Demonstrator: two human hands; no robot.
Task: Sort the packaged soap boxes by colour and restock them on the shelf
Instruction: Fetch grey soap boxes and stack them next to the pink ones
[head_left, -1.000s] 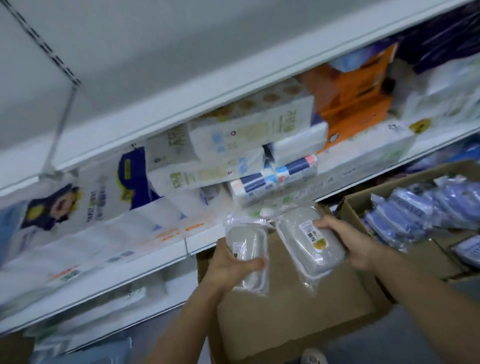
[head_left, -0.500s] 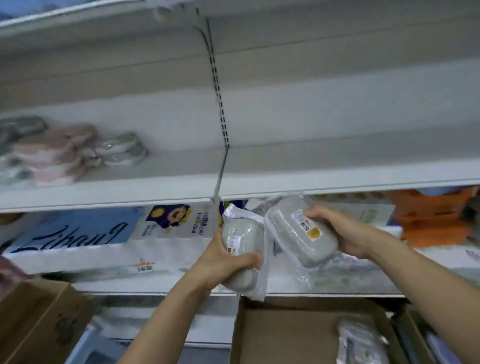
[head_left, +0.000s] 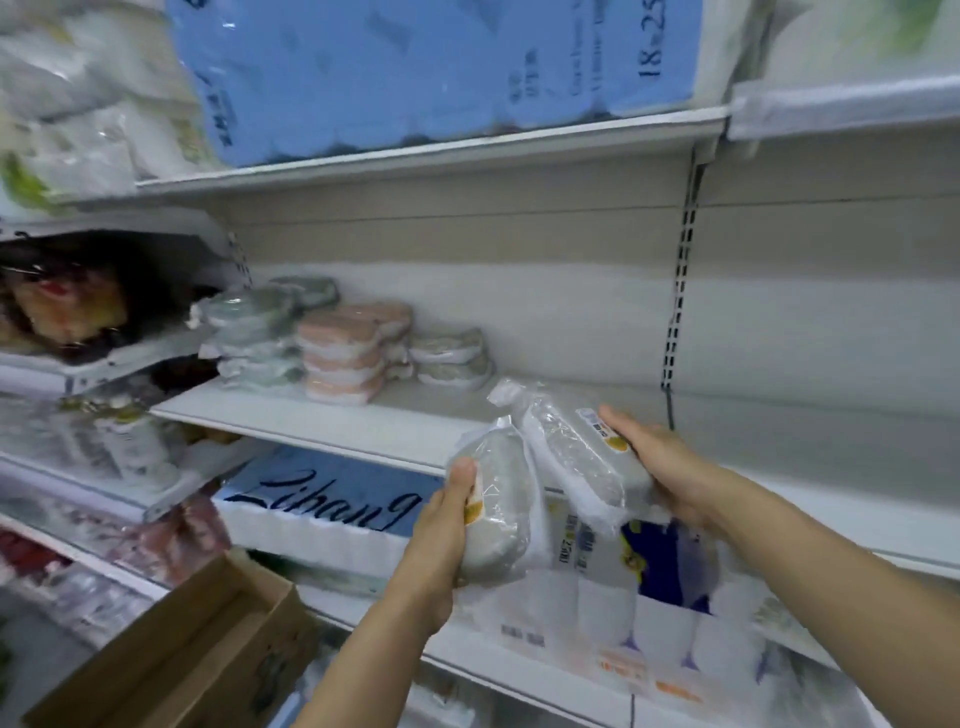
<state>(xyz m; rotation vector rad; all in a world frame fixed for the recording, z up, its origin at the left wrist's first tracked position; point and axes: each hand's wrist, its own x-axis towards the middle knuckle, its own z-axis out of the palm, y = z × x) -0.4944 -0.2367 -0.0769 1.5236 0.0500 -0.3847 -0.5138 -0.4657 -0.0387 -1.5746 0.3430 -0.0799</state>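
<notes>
Scanning left to right: cardboard box (head_left: 171, 654) lower left of frame, open; above it, mid-left, the shelf (head_left: 322, 423) carries three stacks side by side — green stack (head_left: 254, 338), pink stack (head_left: 345, 358), grey stack (head_left: 449, 358), touching or near-touching, blurred so the counts are unclear. Bare shelf board runs right of the grey stack toward centre frame. Left hand (head_left: 441, 530), lower centre, grips the left grey soap box (head_left: 496, 512) in its clear wrap, thumb curled over the front face, long axis near upright, slightly tilted. Just right of it, right hand (head_left: 660, 467) holds the right grey soap box (head_left: 582, 457) from its right end, fingers wrapped behind, thumb on top by the label; long axis runs diagonally, upper left to lower right. The two packs are just beside each other, maybe touching at the wrap. Key relation: the grey stack lies up and left of both hands, the left hand's pack near the shelf's front edge and below board level, the right hand's pack overlapping the board in frame. Judgement: both match grey, so both go to the grey stack or the bare board beside it; either pack must be lifted, leftward, turned flat. Tissue packs (head_left: 613, 597) sit on the lower shelf behind the hands.
</notes>
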